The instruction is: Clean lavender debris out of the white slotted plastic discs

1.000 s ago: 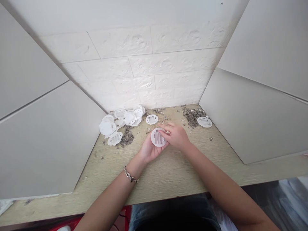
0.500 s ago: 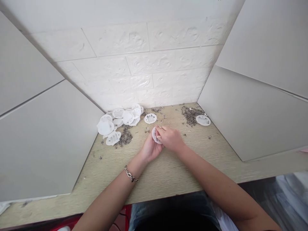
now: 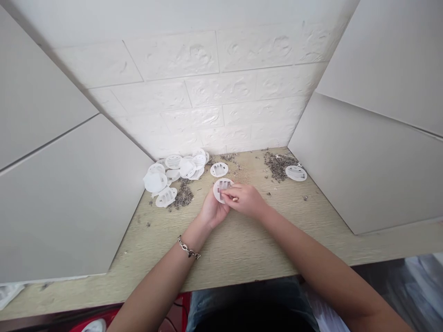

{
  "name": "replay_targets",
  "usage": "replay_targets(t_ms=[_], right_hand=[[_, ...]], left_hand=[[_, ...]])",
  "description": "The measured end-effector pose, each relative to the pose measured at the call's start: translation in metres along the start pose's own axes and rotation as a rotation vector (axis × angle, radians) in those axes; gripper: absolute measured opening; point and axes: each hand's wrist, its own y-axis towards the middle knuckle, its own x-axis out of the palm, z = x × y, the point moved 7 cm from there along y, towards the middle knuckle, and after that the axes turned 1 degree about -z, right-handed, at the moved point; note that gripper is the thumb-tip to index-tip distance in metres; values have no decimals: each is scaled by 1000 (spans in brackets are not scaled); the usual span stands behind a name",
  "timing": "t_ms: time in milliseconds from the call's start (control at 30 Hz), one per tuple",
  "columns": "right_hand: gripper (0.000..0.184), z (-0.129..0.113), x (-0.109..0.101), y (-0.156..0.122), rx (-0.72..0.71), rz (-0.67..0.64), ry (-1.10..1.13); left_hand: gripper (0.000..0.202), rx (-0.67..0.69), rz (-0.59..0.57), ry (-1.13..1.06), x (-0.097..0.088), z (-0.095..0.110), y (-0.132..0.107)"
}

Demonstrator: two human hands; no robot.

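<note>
No readable text, labels or numbers, none on the white plastic discs [image 3: 219, 169]

Plastic-looking disc [image 3: 222, 188] between both hands [image 3: 245, 200]

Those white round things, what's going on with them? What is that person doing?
A person holds a white plastic disc in their left hand, and their right hand is pressed against it. More discs lie in a heap on the wooden table, with gray bits scattered around them. One more disc sits alone by the right wall.
</note>
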Motion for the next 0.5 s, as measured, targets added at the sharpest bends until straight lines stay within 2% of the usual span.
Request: replay_targets(t_ms=[133,200,267,367,500], right_hand=[[30,28,-17,-2,384,39,234],[36,42,-22,-4,557,32,290],[36,50,-25,-6,672,16,308],[26,53,-22,-5,703,-43,330],[22,40,-17,-1,534,-144,216]], left_hand=[[31,-54,-54,63,1,-1,-2],[41,-117,-58,77,0,-4,-3],[55,-143,-45,65,-2,-5,-4],[58,-125,-11,49,-4,-2,-4],[43,-49,77,102,-11,2,-1]])
